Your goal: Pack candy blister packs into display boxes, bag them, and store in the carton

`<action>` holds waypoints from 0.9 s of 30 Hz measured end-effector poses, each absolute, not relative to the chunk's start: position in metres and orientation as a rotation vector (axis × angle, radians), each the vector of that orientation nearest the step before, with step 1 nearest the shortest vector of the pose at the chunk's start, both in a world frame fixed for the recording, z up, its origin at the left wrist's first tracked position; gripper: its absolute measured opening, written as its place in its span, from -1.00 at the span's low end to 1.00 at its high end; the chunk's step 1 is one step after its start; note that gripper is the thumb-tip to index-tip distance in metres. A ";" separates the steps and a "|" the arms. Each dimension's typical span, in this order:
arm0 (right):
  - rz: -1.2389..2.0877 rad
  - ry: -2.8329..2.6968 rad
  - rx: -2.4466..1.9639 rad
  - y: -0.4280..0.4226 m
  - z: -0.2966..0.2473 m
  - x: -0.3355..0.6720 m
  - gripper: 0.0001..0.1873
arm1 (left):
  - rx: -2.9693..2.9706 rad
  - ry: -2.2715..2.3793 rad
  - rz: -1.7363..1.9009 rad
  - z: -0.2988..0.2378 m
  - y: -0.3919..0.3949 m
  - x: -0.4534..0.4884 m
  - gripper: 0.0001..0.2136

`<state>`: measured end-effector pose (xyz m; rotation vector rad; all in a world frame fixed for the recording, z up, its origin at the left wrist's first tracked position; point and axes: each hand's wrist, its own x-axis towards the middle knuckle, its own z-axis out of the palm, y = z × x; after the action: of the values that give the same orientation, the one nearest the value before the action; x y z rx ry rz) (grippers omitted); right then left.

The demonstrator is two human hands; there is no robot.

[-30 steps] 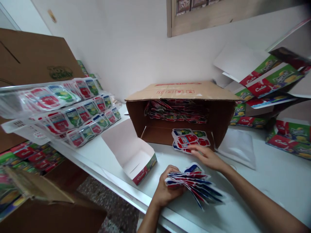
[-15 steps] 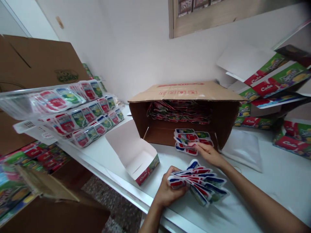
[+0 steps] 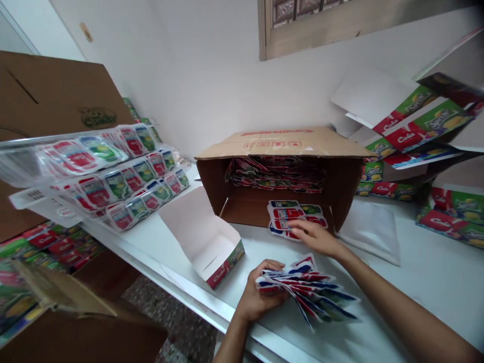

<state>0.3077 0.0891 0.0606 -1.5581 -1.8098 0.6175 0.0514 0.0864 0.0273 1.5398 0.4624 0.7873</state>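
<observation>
1. The left hand (image 3: 260, 295) is closed around one end of a bundle (image 3: 315, 295) of printed packets; their other ends fan out to the right, above the table (image 3: 419, 277).
2. The right hand (image 3: 317, 237) reaches over to a small pile (image 3: 285, 212) of the same kind of packets, fingers loosely stretched at its near edge. Whether they pinch a packet, I cannot tell.
3. The pile lies flat at the mouth of a carton (image 3: 287, 143), which rests on its side with its opening toward the person.
4. Deeper in the carton, more packets (image 3: 276, 174) lie stacked in a heap.
5. Left of the bundle, a small box (image 3: 217, 252) sits on the table, lid raised, white inside, with "Cola" on its front.
6. Just right of the carton lies a clear bag (image 3: 370, 227).
7. Farther right, printed boxes (image 3: 419, 126) are piled up, some with white flaps standing out.
8. At the left, clear packs (image 3: 128, 181) of red and green packets are stacked along the table, before a tall brown flap (image 3: 49, 96).
</observation>
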 end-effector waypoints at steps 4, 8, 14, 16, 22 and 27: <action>0.411 -1.816 -1.674 0.152 0.047 0.320 -0.53 | 1.467 0.521 0.716 0.031 0.084 0.052 -0.62; 0.380 -1.812 -1.667 0.165 0.033 0.325 -0.67 | 1.493 0.583 0.690 0.033 0.082 0.051 -0.63; 0.452 -1.681 -1.552 0.088 0.044 0.309 -0.55 | 1.550 0.544 0.750 0.031 0.085 0.052 -0.62; 0.722 -1.622 -1.453 0.052 0.053 0.299 -0.57 | 1.659 0.545 0.852 0.028 0.087 0.053 -0.62; 1.178 -1.471 -1.361 -0.003 0.061 0.281 -0.59 | 1.629 0.500 0.851 0.021 0.084 0.053 -0.49; 1.173 -1.592 -1.352 0.020 0.059 0.292 -0.49 | 1.468 0.522 0.798 0.022 0.082 0.054 -0.01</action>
<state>0.2924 0.0196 0.0586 -1.3519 -1.5923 1.1729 0.0545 0.0819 0.0225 1.4680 0.5218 0.7982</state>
